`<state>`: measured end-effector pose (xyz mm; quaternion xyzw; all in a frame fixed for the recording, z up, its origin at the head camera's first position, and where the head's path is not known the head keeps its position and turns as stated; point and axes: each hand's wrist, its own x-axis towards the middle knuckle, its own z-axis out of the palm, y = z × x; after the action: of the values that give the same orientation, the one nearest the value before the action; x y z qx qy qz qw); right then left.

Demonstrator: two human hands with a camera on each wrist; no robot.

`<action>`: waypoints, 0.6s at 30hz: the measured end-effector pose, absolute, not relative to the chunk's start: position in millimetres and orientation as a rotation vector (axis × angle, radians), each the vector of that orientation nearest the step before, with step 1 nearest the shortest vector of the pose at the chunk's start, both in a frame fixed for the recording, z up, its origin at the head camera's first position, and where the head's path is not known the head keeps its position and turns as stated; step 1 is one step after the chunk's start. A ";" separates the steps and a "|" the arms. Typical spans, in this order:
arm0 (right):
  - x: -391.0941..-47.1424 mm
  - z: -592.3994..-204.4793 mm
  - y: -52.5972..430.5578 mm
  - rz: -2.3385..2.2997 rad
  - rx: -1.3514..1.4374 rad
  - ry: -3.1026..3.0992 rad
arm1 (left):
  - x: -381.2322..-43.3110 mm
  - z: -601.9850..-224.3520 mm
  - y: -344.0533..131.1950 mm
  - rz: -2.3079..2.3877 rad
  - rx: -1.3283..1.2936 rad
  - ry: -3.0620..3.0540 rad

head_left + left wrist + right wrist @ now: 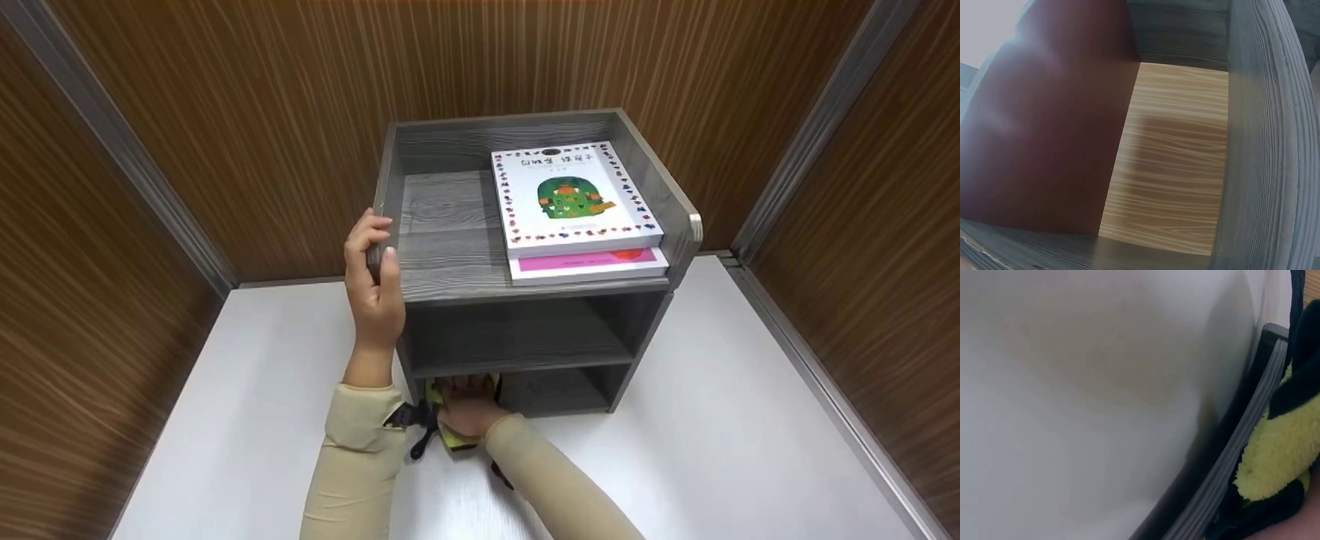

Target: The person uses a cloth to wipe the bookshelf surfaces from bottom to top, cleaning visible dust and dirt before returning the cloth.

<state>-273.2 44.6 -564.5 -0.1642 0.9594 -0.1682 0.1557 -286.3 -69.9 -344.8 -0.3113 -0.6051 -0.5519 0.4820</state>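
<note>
My left hand [375, 292] holds the front of the left side panel [386, 180] of a grey wood-grain shelf unit [457, 232]. Its thumb and fingertips lie against the panel. Low at the front, my right hand [470, 412] rests palm down on a yellow cloth with black edging [459, 441]. The fingers reach into the bottom compartment, under the middle board, and their tips are partly in shadow. In the right wrist view, the fluffy yellow cloth [1278, 450] shows bunched folds beside the hand at the right edge.
Two books lie stacked on the right of the top shelf: a white picture book [570, 199] over one with a pink band [585, 264]. The middle compartment [517, 330] is in shadow. The unit stands on a white surface [750, 420] between wood-patterned walls [480, 60].
</note>
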 end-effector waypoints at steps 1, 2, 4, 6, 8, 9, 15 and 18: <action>-273.5 -564.6 43.2 -0.481 -0.471 2.749 | -288.9 -347.9 -71.7 -1.344 -0.757 -1.476; -273.9 -564.8 42.1 -0.480 -0.472 2.750 | -291.7 -351.1 -73.5 -1.343 -0.758 -1.479; -275.3 -565.5 40.4 -0.493 -0.469 2.747 | -297.5 -357.5 -76.8 -1.338 -0.762 -1.482; -277.2 -566.4 39.1 -0.498 -0.463 2.733 | -300.1 -360.7 -78.9 -1.333 -0.765 -1.487; -280.0 -568.0 38.2 -0.511 -0.456 2.727 | -301.3 -362.0 -80.1 -1.330 -0.772 -1.485; -281.7 -569.0 37.8 -0.512 -0.454 2.729 | -301.5 -362.2 -80.6 -1.327 -0.774 -1.484; -295.4 -575.4 35.0 -0.627 -0.427 2.826 | -301.9 -362.5 -82.3 -1.323 -0.785 -1.483; -302.6 -575.9 35.7 -0.789 -0.353 2.805 | -302.6 -362.9 -82.3 -1.321 -0.782 -1.487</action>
<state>-302.6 35.7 -575.9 -0.1195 0.9506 -0.2673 0.1030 -302.6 -82.3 -362.9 -0.3207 -0.6098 -0.5417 0.4815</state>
